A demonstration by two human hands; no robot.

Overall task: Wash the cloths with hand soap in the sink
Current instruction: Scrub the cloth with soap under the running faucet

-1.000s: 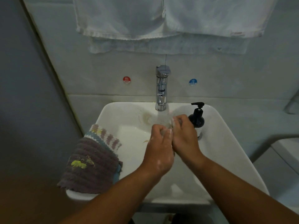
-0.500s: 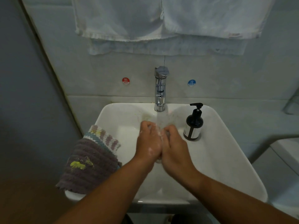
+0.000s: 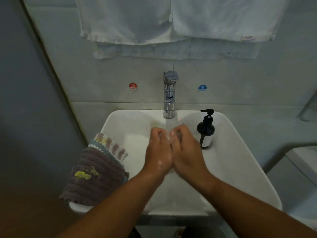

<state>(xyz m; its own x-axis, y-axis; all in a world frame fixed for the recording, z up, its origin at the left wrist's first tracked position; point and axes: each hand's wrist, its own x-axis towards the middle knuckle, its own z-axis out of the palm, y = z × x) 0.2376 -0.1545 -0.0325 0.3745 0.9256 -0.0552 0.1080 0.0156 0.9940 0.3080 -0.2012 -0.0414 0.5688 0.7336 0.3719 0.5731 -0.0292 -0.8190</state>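
My left hand (image 3: pixel 159 152) and my right hand (image 3: pixel 187 150) are pressed side by side over the white sink (image 3: pixel 240 160), fingers curled inward under the water running from the chrome faucet (image 3: pixel 169 97). Suds show on the knuckles and between the fingertips. Whether a cloth is bunched between the hands is hidden. A dark ribbed cloth (image 3: pixel 96 174) with yellow stains lies folded over the sink's left rim, and a striped cloth (image 3: pixel 111 145) peeks out beneath it. A black pump bottle of hand soap (image 3: pixel 205 133) stands on the rim just right of my right hand.
White towels (image 3: pixel 171 19) hang on the wall above the faucet. A red hot sticker (image 3: pixel 133 86) and a blue cold sticker (image 3: pixel 202 88) flank the tap. A dark wall closes in on the left, and a pale ledge (image 3: pixel 301 162) sits at the right.
Both hands shifted left from in front of the soap bottle and now sit level, side by side under the stream, rubbing. The bottle is uncovered. The cloths on the rim have not moved.
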